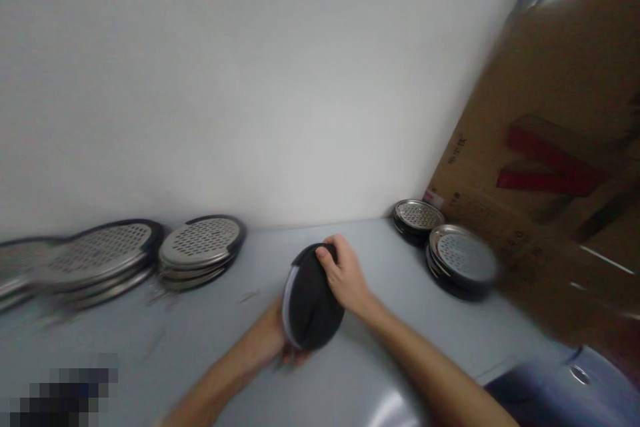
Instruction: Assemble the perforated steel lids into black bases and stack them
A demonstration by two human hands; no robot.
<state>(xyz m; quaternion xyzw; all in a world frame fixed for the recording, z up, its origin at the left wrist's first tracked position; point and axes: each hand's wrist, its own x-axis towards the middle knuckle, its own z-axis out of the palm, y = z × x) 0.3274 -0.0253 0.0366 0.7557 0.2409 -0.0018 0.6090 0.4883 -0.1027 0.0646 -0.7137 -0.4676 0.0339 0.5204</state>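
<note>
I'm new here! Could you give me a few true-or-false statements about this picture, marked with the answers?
1. The right hand grips the round black piece. True.
2. The left hand lies flat on the table, well away from that piece. False: the left hand is at the piece's lower edge, mostly hidden behind it.
3. Stacks of metal plates with holes lie on both sides of the hands. True.
4. The cardboard box bears a red mark. True.
5. That box stands at the picture's left. False: it is at the right.
</note>
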